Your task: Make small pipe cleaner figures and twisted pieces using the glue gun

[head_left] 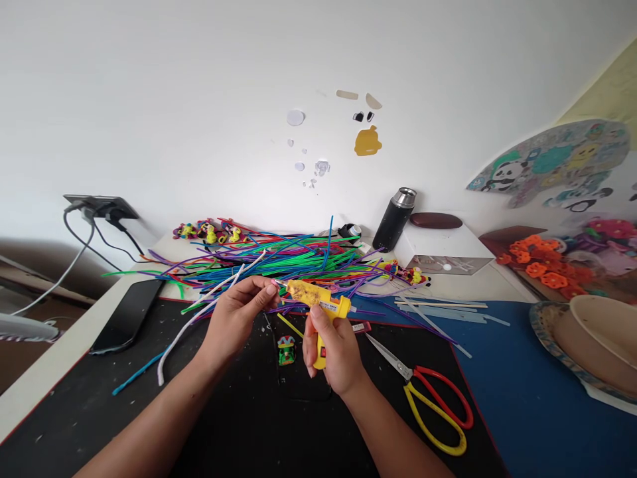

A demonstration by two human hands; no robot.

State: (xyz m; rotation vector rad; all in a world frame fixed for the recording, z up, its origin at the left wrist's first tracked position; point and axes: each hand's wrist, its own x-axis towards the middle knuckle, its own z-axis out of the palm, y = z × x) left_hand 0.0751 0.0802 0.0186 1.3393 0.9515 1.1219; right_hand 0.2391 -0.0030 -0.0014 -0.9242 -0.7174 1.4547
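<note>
Glue gun (313, 293), stained yellow plastic

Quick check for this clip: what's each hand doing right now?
Left hand: closed in a pinch; anything between the fingertips is too small to make out.
Right hand: closed, holding the yellow glue gun.
</note>
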